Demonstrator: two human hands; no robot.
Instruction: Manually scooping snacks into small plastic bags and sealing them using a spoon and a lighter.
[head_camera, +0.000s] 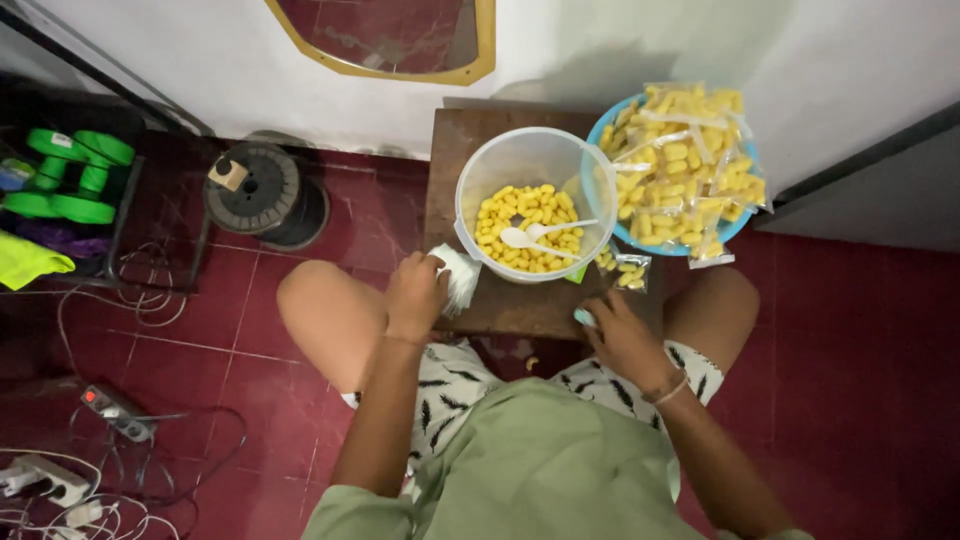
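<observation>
A clear plastic tub (480, 170) stands on a small brown wooden table (520, 305). It holds yellow puffed snacks (525, 215) and two white plastic spoons (535, 237). My left hand (415, 295) rests on a stack of small clear plastic bags (460, 278) at the table's left edge. My right hand (612, 335) pinches a small pale green object (584, 318) near the table's front edge. One small filled bag (630, 272) lies beside the tub.
A blue bowl (735, 228) piled with filled snack bags (680, 165) sits at the table's back right. On the red tiled floor are a cable spool (262, 192), green dumbbells (75, 175), power strips (118, 410) and loose wires (150, 290). A white wall is behind.
</observation>
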